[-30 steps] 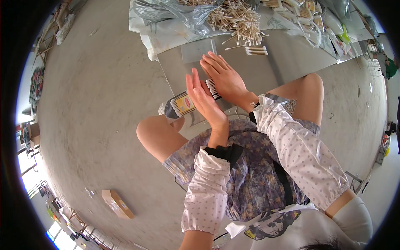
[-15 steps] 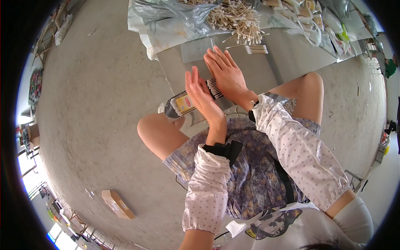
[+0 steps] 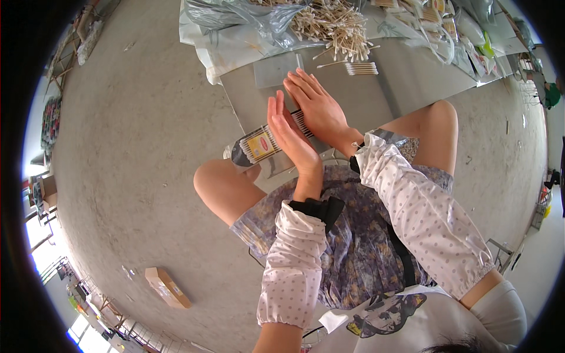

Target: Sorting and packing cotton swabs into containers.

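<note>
A flat pack of cotton swabs (image 3: 257, 146) with a yellow label lies slantwise at the near edge of the grey table. My left hand (image 3: 292, 140) stands on edge over its middle, fingers stretched out and pressed side by side. Just right of it, my right hand (image 3: 321, 110) lies flat with straight fingers over the pack's other end. A strip of swabs on a dark backing shows between the two palms. Both hands touch or nearly touch the pack; their undersides are hidden. Neither grips anything.
A big heap of loose cotton swabs (image 3: 332, 29) lies at the back of the table (image 3: 406, 73). A neat row of swabs (image 3: 361, 69) and a clear plastic sheet (image 3: 276, 72) lie nearer. Bagged swab packs (image 3: 432, 23) crowd the back right. A cardboard box (image 3: 168, 287) stands on the floor.
My hands have drawn closer together: the right has slid slightly left and nearer, the left slightly right. More of the label end now shows, and less of the swab strip between my hands.
</note>
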The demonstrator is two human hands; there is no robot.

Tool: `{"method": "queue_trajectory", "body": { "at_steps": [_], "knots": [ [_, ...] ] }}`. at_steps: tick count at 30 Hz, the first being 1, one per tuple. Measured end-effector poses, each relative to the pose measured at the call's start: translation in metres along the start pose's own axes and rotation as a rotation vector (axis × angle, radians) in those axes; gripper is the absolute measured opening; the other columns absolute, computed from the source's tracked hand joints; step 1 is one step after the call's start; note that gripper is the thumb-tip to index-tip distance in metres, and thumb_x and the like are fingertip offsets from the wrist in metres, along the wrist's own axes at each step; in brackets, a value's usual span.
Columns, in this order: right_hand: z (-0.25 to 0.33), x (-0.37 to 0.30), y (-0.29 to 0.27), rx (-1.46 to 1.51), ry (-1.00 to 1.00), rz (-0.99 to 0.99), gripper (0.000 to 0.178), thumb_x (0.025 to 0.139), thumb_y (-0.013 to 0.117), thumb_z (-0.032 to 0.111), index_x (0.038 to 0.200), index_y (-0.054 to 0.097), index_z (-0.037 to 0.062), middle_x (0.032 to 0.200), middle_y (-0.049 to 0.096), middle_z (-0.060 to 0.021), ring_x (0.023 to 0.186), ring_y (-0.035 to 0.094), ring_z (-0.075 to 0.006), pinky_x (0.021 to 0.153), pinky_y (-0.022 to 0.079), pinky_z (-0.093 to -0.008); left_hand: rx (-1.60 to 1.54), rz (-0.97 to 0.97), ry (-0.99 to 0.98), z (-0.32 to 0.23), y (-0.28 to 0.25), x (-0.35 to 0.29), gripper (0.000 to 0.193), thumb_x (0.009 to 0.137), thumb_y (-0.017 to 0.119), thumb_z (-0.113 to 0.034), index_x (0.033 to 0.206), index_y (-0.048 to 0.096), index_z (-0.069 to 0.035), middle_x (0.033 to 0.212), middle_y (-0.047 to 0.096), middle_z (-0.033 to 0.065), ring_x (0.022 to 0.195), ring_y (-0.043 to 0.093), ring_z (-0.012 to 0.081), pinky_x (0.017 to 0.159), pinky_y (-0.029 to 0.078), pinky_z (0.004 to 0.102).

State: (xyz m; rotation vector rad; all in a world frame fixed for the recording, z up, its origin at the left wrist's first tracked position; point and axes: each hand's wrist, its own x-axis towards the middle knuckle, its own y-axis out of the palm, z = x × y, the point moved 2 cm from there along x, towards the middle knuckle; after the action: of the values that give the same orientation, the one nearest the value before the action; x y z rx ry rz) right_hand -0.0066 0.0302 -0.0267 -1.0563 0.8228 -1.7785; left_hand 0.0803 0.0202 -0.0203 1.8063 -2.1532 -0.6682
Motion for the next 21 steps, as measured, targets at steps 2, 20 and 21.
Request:
{"method": "queue_trajectory", "body": {
  "at_steps": [2,20,21],
  "knots": [
    [0.001,0.000,0.002,0.008,0.014,-0.024,0.046,0.093,0.045,0.007,0.137,0.049,-0.0013,0.148,0.045,-0.0147,0.145,0.032,-0.0296,0.120,0.028,-0.0416,-0.011,0.022,-0.022,-0.002,-0.002,0.002,0.063,0.108,0.027,-0.045,0.150,0.029,0.002,0.152,0.038,0.0187,0.142,0.034,0.0288,0.119,0.023,0.0401],
    [-0.004,0.000,0.006,0.018,-0.002,-0.038,0.047,0.090,0.046,0.001,0.137,0.049,-0.0013,0.147,0.046,-0.0145,0.144,0.034,-0.0303,0.120,0.028,-0.0420,-0.140,-0.141,-0.373,-0.033,-0.035,-0.024,0.026,0.103,0.049,-0.032,0.095,0.052,-0.008,0.077,0.052,0.0024,0.074,0.056,0.0155,0.083,0.055,0.0460],
    [-0.004,0.000,0.006,0.019,-0.004,-0.040,0.047,0.090,0.046,0.001,0.137,0.049,-0.0013,0.147,0.046,-0.0145,0.144,0.034,-0.0303,0.120,0.028,-0.0420,-0.173,-0.141,-0.365,-0.033,-0.036,-0.022,0.026,0.103,0.049,-0.032,0.094,0.052,-0.008,0.077,0.052,0.0023,0.074,0.056,0.0154,0.084,0.055,0.0466]
  ]
}}
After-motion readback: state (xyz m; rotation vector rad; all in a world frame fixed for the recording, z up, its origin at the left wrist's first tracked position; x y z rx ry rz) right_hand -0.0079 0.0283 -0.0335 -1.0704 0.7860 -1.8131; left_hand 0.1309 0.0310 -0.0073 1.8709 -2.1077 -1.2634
